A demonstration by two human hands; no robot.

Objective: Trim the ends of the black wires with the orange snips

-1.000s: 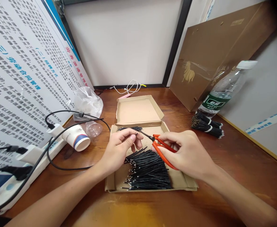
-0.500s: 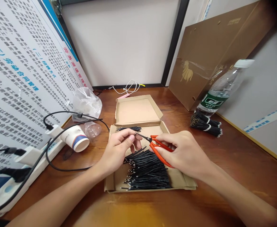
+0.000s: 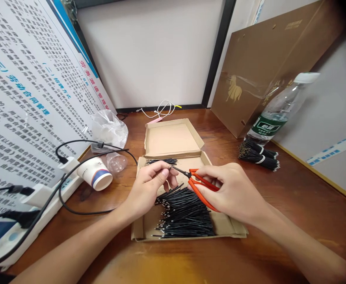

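In my right hand (image 3: 232, 189) are scissors (image 3: 202, 177) with orange-red handles, the fingers wrapped around the loops. Their thin dark blades point left, and the tips meet the fingertips of my left hand (image 3: 155, 177). That hand is closed in a pinch; what lies between thumb and finger is too small and covered to make out. Below both hands, a thick pile of short black wires (image 3: 187, 215) with pale ends lies in an open cardboard box (image 3: 146, 232). Farther back in the box is a smaller group of black wires (image 3: 162, 161).
Right of the box, bundles of tied black wires (image 3: 258, 156) lie before a water bottle (image 3: 267, 124) and a brown box (image 3: 250, 71). On the left are a tipped paper cup (image 3: 97, 173), a plastic bag (image 3: 109, 130) and a power strip (image 3: 13, 240) with black cables.
Almost nothing differs. The whole view has shifted very slightly, and both hands keep the same grip with the scissor tips at the left fingertips.
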